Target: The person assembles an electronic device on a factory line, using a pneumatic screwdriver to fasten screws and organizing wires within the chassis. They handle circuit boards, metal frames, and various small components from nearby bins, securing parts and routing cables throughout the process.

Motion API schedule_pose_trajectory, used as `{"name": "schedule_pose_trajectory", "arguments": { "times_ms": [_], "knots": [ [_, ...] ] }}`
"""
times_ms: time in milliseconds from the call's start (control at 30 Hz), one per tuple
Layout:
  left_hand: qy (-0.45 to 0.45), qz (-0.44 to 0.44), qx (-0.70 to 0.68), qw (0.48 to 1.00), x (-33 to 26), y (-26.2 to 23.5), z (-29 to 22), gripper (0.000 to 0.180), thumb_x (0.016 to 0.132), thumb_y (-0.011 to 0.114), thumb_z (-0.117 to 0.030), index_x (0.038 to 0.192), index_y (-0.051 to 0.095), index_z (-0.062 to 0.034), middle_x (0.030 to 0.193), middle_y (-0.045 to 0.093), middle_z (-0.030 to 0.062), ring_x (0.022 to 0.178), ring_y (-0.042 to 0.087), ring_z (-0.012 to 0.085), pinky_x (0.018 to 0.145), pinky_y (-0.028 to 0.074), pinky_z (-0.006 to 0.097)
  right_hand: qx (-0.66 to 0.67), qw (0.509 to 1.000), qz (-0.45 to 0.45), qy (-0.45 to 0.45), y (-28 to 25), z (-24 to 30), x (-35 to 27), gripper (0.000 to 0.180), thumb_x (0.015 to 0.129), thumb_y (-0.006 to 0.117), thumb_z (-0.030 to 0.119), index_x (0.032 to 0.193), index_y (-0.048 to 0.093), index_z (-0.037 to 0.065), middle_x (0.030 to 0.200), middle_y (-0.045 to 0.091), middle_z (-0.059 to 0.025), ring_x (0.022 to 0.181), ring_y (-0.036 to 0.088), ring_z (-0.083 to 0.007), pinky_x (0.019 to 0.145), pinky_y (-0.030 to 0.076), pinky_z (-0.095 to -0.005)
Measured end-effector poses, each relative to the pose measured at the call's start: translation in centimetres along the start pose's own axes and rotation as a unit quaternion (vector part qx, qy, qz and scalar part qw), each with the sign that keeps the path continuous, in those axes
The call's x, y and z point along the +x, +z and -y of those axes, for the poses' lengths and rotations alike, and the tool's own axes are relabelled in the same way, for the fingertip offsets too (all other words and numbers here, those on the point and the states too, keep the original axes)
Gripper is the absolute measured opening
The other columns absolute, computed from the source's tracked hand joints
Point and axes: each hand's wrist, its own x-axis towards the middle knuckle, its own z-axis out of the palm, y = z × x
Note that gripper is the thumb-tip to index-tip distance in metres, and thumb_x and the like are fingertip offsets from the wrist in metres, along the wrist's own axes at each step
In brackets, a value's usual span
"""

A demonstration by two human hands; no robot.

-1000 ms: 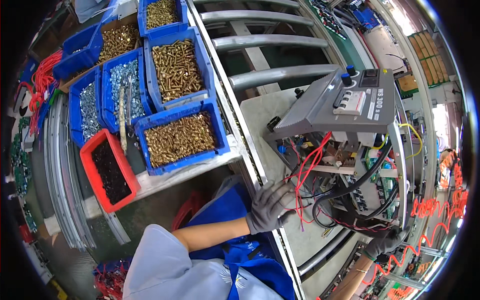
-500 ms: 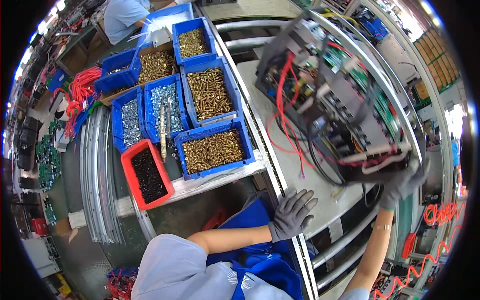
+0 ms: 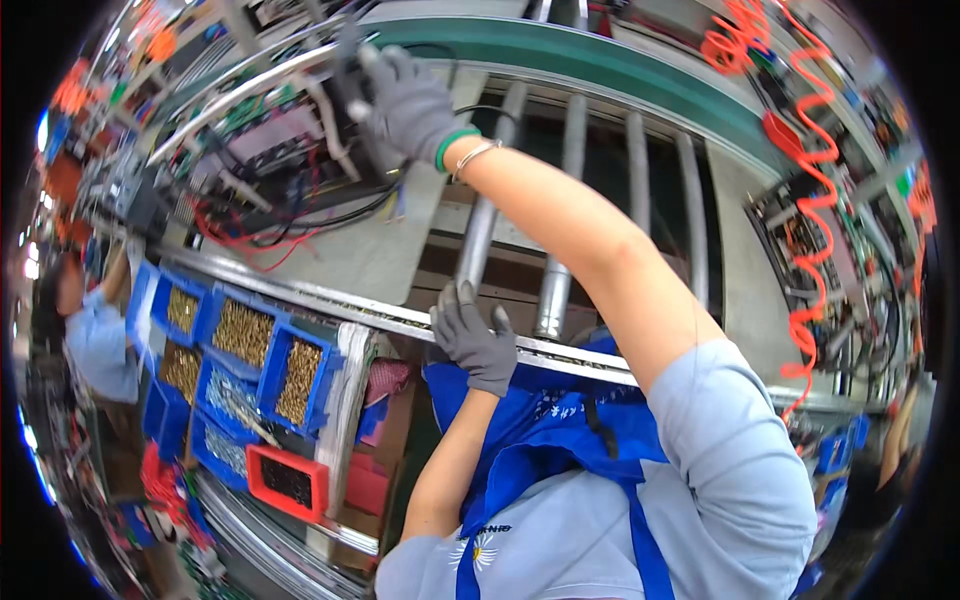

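Observation:
An open metal chassis (image 3: 268, 140) packed with circuit boards and loose red and black wires stands at the upper left on a pale board (image 3: 385, 245). My right hand (image 3: 408, 108), in a grey glove, reaches across and grips the dark end of the chassis, its fingers over the edge and slightly blurred. My left hand (image 3: 474, 338), gloved too, lies with fingers spread on the metal rail (image 3: 550, 357) at the conveyor's near side and holds nothing.
Bare conveyor rollers (image 3: 575, 170) run right of the chassis. Blue bins (image 3: 327, 395) of screws and a red bin (image 3: 318, 488) of black pieces sit lower left. Another chassis (image 3: 850, 240) stands at right behind a coiled orange hose (image 3: 815, 190). A co-worker (image 3: 100, 340) is at far left.
My view has turned right, so the chassis and bins now appear further left. My right hand stays on the chassis end; my left hand has come to rest on the rail.

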Motion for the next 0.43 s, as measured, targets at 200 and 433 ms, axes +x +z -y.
{"name": "schedule_pose_trajectory", "arguments": {
  "times_ms": [200,433],
  "knots": [
    [0.000,0.028,-0.030,0.999,-0.1,0.3,-1.1,0.063,0.084,0.059,-0.034,0.137,0.045,-0.0023,0.139,0.046,0.0205,0.129,0.041,0.0403,0.111,0.027,0.052,-0.212,0.928,0.177,0.248,-12.2,-17.3,-13.4,0.066,0.089,0.054,0.051,0.140,0.043,0.011,0.137,0.047,-0.0156,0.127,0.045,-0.0350,0.102,0.039,-0.0490],
    [0.040,-0.026,0.005,0.999,-0.5,0.4,-1.5,0.058,0.091,0.053,-0.044,0.131,0.050,-0.0028,0.136,0.051,0.0176,0.124,0.047,0.0378,0.106,0.033,0.051,-0.577,0.744,0.041,0.335,-45.2,-36.1,-22.1,0.068,0.084,0.059,0.052,0.137,0.045,0.011,0.140,0.044,-0.0153,0.130,0.041,-0.0362,0.098,0.040,-0.0563]
  ]
}}
